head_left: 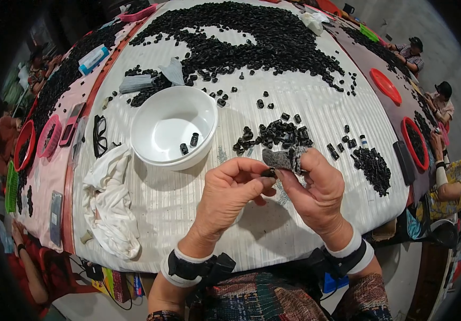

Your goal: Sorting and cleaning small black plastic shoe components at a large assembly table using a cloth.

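Over the near middle of the table, my left hand [227,192] pinches a small black plastic part [268,173] between thumb and fingertips. My right hand [316,195] is closed on a crumpled dark grey cloth [277,159], its thumb close against that same part. Just beyond my hands lies a small heap of black plastic parts [284,132]. To the left stands a white bowl [147,120] with a couple of black parts [194,139] inside. A pile of thin black pieces [374,170] sits to the right.
A large spread of black parts [252,37] covers the far table. White cloth [110,208] and eyeglasses [100,136] lie left of the bowl. Grey gloves [138,83] rest behind it. Side tables hold red baskets [415,143] and a phone [56,218]. Other people [442,101] sit along both sides.
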`<state>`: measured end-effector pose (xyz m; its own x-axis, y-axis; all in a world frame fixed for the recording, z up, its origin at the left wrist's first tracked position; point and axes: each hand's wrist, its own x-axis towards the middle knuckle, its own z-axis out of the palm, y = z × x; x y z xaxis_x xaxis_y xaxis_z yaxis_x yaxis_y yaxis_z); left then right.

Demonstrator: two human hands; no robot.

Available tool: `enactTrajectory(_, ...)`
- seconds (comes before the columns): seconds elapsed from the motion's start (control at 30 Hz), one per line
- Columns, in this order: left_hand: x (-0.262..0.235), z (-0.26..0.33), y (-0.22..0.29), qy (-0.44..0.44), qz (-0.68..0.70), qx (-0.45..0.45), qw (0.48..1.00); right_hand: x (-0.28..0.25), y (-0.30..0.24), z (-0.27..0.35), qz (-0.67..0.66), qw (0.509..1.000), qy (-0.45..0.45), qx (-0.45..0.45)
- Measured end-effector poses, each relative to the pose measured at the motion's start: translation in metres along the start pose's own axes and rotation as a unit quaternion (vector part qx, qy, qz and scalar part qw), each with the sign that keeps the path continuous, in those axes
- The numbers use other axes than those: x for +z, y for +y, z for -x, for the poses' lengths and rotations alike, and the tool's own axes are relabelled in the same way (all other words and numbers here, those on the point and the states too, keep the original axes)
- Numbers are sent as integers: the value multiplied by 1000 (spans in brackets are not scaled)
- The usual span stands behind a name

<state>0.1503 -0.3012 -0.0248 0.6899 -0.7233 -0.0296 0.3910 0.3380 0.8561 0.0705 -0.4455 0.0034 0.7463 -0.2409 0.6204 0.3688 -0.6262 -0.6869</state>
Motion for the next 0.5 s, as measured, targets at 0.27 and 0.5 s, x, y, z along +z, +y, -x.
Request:
enactTrajectory(0.27,-1,-1,-4,25,-66,-4,998,-1,4,3,104,992,-16,-76)
enactTrajectory(0.5,0,0,-3,17,-48,-3,999,-1,1,3,80,996,-11,-46)
